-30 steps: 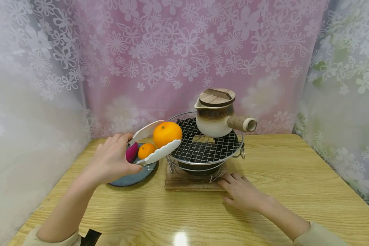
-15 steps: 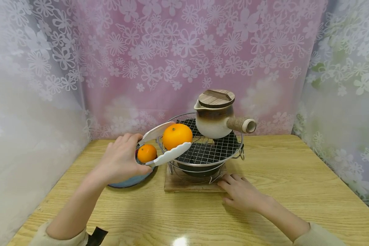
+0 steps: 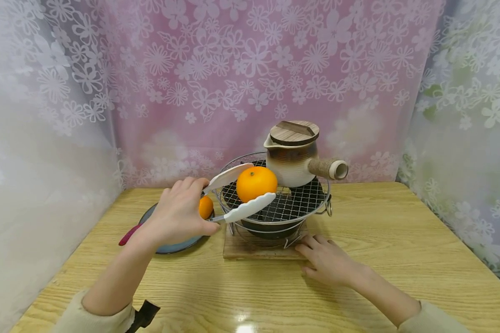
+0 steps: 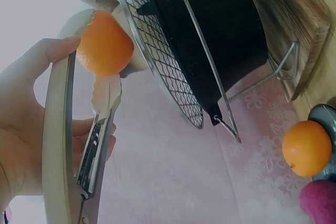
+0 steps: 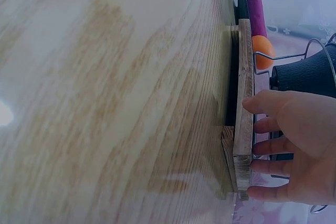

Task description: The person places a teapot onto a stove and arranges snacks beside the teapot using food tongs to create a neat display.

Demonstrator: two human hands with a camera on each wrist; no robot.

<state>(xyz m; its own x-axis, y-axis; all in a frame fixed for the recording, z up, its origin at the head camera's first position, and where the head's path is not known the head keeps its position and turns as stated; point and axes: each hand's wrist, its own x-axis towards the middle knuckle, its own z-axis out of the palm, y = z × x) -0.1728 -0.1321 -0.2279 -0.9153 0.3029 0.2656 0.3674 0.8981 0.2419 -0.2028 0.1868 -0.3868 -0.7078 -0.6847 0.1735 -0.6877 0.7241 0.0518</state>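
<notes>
My left hand (image 3: 177,217) grips a pair of tongs (image 3: 250,208) with white scalloped tips. Between the tips sits a large orange (image 3: 256,182), over the left part of the round wire grill rack (image 3: 293,208); the left wrist view shows the orange (image 4: 106,43) beyond the rack's rim. My right hand (image 3: 327,259) holds the front right corner of the wooden board (image 3: 254,250) under the stove, its thumb on the board's edge (image 5: 244,129) and its fingers on top. A smaller orange (image 3: 206,208), partly behind my left hand, lies on a blue-grey plate (image 3: 179,246).
A brown-and-cream lidded pot (image 3: 291,164) stands at the back right of the rack, its rope-wrapped handle (image 3: 327,167) pointing right. Beneath the rack is a black stove bowl (image 4: 210,30) in a wire stand. A magenta sweet potato (image 3: 129,235) sticks out over the plate's left side.
My left hand has carried the tongs and large orange to the right, from beside the rack's left edge to over the mesh, uncovering the sweet potato's end. My right hand has stayed put.
</notes>
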